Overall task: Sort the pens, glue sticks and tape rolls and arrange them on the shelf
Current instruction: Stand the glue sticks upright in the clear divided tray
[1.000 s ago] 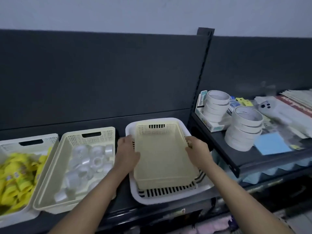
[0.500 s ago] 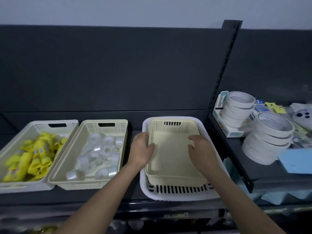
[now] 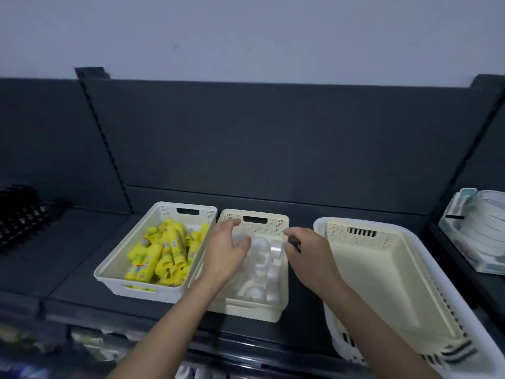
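Three baskets stand in a row on the dark shelf (image 3: 82,242). The left white basket (image 3: 114,272) holds several yellow glue sticks (image 3: 161,253). The middle cream basket (image 3: 257,310) holds several clear tape rolls (image 3: 262,258). My left hand (image 3: 226,250) hovers over that basket's left side, fingers spread and curled, holding nothing. My right hand (image 3: 308,255) is over its right rim, fingers apart, nothing visibly held. At the right, an empty cream basket (image 3: 382,272) sits nested inside a larger white basket (image 3: 489,335).
White tape rolls in a tray (image 3: 481,233) stand on the neighbouring shelf at far right. A black rack (image 3: 19,212) sits at far left. The shelf's dark back panel (image 3: 273,146) rises behind the baskets, with slotted uprights on both sides.
Both hands left the nested cream basket at the right and moved left over the basket of clear tape rolls. The view swung left, bringing the black rack into sight.
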`<state>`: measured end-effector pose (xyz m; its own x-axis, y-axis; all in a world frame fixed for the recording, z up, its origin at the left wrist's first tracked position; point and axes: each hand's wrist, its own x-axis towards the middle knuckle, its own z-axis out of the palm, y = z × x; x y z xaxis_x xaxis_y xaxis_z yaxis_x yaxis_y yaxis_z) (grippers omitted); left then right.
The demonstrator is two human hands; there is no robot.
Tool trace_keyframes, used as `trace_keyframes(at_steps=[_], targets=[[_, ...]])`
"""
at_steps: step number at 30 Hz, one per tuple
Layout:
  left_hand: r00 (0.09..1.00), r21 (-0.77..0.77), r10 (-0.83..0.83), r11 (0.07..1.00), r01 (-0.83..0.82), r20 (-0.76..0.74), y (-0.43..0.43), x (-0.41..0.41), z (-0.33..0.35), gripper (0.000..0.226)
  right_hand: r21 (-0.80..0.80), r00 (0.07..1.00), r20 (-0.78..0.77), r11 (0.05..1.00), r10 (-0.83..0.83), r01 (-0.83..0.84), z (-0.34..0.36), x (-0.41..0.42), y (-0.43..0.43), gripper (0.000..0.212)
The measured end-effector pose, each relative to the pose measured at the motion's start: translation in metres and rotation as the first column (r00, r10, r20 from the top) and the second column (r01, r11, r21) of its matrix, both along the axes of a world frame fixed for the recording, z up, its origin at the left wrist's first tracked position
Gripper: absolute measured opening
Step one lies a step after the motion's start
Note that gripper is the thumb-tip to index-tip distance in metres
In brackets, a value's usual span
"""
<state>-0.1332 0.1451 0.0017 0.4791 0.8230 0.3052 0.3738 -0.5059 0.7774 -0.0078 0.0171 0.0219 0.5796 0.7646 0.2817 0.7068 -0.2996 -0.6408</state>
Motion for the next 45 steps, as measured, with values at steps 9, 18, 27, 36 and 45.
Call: trace_keyframes(at_steps=[9,18,27,36,45], targets=[[0.99,0.025,0.1,0.995,-0.098,-0.1,0.118,-0.128,-0.014,0.044,-0.031,0.996,-0.058,0.997,0.067,-0.069,-0.017,-0.114,0.11,0.028],[0.957,-0.218,0.052,0.969,-0.117,-0.286,0.195,-0.194,-0.048,0.013,-0.049,0.994,-0.099,0.998,-0.052,0.047,-0.032,-0.179,0.159,0.032],[0.952,-0.23,0.087,0.96,-0.159,-0.294,0.222,-0.218,-0.059,0.026,-0.036,0.976,-0.167,0.991,-0.136,0.132,-0.043,-0.201,0.175,0.026],[0.999,-0.571,-0.029,0.82,0.042,0.031,0.233,-0.222,-0.046,0.011,-0.054,0.782,-0.558,0.952,-0.278,0.3,-0.064,-0.193,0.211,0.017],[0.945,-0.782,-0.061,0.545,0.302,0.322,0.244,-0.212,-0.049,0.027,0.11,0.433,-0.9,0.941,-0.042,0.321,-0.074,-0.189,0.207,0.048]])
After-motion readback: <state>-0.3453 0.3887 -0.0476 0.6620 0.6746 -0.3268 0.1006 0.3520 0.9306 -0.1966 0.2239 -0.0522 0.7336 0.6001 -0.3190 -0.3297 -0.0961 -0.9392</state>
